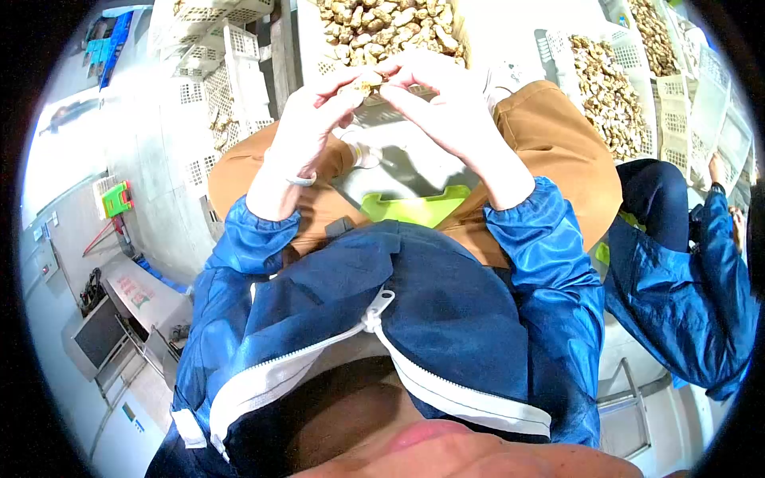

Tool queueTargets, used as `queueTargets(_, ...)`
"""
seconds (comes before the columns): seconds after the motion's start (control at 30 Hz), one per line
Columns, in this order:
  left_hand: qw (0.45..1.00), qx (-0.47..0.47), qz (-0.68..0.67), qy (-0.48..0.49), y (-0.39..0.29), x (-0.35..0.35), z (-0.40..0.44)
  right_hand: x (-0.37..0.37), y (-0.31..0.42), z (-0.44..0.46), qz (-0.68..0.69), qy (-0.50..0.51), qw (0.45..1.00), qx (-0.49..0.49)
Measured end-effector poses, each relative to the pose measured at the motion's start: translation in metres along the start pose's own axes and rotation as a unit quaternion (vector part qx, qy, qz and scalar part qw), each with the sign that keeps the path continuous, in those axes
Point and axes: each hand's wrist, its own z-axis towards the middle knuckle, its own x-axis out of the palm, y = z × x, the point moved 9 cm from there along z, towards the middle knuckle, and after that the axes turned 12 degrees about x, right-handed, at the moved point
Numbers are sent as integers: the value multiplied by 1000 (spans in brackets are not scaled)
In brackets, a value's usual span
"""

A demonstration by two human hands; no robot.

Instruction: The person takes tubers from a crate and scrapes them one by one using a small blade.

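Observation:
A small yellowish-brown piece [366,83], like those in the crate, is held up between my two hands, above my lap. My left hand [312,111] has its thumb and fingers closed on the piece's left side. From the right, my right hand [434,99] reaches the same piece with its thumb and index finger pinched close to it. Just beyond my hands stands a white crate [464,40] filled with brown knobbly pieces [382,30]. A band circles my left wrist.
Stacked white perforated crates [231,88] stand at the left. More crates of brown pieces [610,99] are at the right. A co-worker in a blue jacket [677,295] sits close on my right. A lime-green seat [418,209] shows between my legs.

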Motion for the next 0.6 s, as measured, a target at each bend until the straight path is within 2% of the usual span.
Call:
queueTargets(0.1, 999, 12, 27, -18, -4, -4, -7, 7, -15, -4, 151, 73, 961, 220)
queueTargets(0.13, 999, 12, 38, -15, -5, -6, -8, 4, -11, -1, 200, 58, 961, 184)
queueTargets(0.23, 997, 55, 56, -7, -14, 1, -6, 10, -12, -1, 190, 55, 970, 142)
queueTargets(0.27, 996, 69, 53, -4, -15, 4, -5, 7, -3, 2, 138, 37, 989, 49)
queueTargets(0.3, 995, 82, 51, -1, -16, 7, -4, 7, -16, 1, 159, 47, 981, 103)
queueTargets(0.37, 998, 48, 51, 9, -12, 6, -3, 3, -24, -2, 198, 68, 955, 212)
queueTargets(0.4, 998, 32, 50, 13, -10, 5, -4, -1, -29, -3, 156, 58, 960, 225)
queueTargets(0.5, 990, 96, 97, 26, -16, 5, 0, 2, -15, -5, 176, 69, 957, 219)
queueTargets(0.53, 987, 111, 115, 28, -17, 5, 0, 5, -1, 5, 162, 54, 980, 101)
queueTargets(0.6, 978, 140, 149, 35, -20, 7, 0, 0, -20, -1, 166, 72, 964, 194)
